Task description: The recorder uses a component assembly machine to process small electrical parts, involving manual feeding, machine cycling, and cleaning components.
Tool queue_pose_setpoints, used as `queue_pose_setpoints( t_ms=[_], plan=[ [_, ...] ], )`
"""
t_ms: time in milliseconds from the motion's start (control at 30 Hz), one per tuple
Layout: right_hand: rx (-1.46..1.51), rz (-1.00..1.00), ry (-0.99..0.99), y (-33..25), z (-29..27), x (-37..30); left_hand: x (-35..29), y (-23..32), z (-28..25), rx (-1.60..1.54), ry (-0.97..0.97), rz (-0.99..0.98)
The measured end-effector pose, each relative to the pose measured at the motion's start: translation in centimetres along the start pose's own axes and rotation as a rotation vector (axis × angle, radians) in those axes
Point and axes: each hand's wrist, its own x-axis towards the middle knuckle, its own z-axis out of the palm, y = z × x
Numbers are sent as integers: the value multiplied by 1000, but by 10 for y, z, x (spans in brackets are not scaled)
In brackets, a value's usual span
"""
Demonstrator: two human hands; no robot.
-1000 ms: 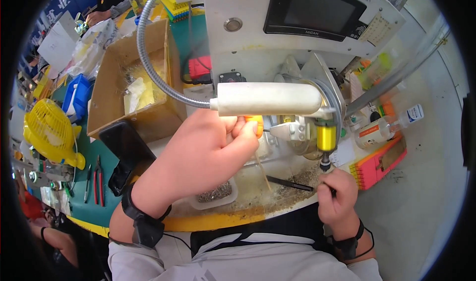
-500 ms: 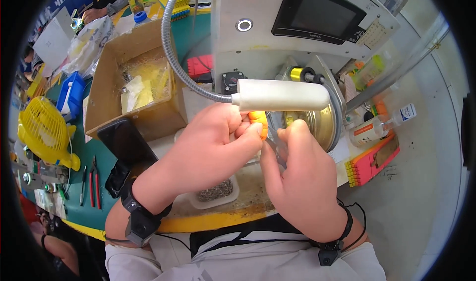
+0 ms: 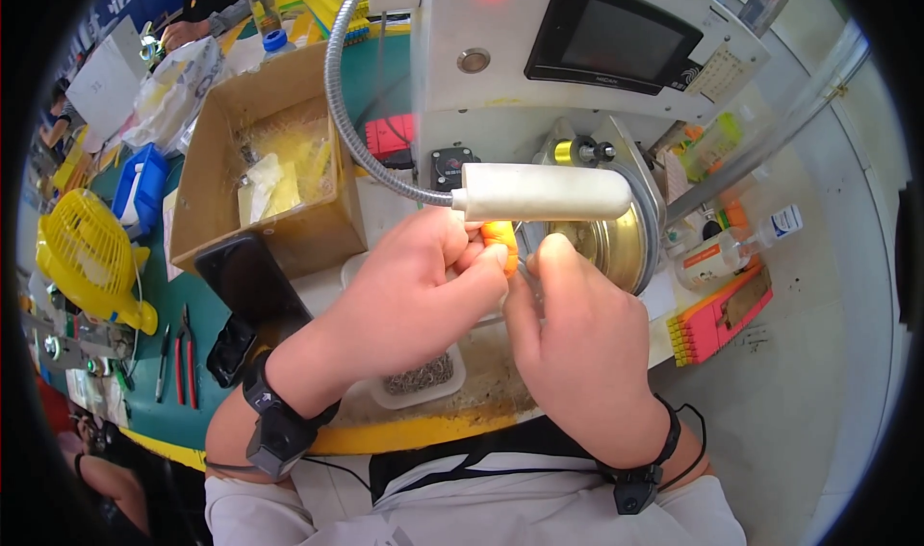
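Observation:
Under the white lamp head (image 3: 544, 193), my left hand (image 3: 409, 272) is closed in a pinch, thumb against a finger wrapped in an orange cover (image 3: 500, 242). My right hand (image 3: 587, 339) is also pinched, thumb and forefinger together just right of the orange cover. Whatever either hand holds is too small and too hidden to name. Right behind the fingers sits a round brass-coloured wheel (image 3: 616, 247) on the machine. Below my left wrist, a white dish (image 3: 450, 380) carries many small metal pieces.
A cardboard box (image 3: 342, 221) with scraps stands left, beside a phone (image 3: 245, 274). Farther left are red-handled pliers (image 3: 187, 368) and a yellow fan (image 3: 87, 257). The machine's screen (image 3: 616, 34) rises ahead. Right lie a bottle (image 3: 710, 260) and a pink block (image 3: 722, 315). Another person's hand (image 3: 183, 34) shows far left.
My right hand's fingertips have shifted slightly left, closer to the orange-covered finger. The ring light on the machine's round button has gone dark. The whole view has moved a little.

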Motion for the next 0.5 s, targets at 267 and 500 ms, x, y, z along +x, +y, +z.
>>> queue_pose_setpoints(
  t_ms=[267, 500],
  plan=[
    [-5, -6, -14, 2, -1, 2, -2, 8, 5, -45, 57, -25],
    [15, 0, -23, 5, -4, 1, -2, 6, 10, -115, 81, -92]
  ],
)
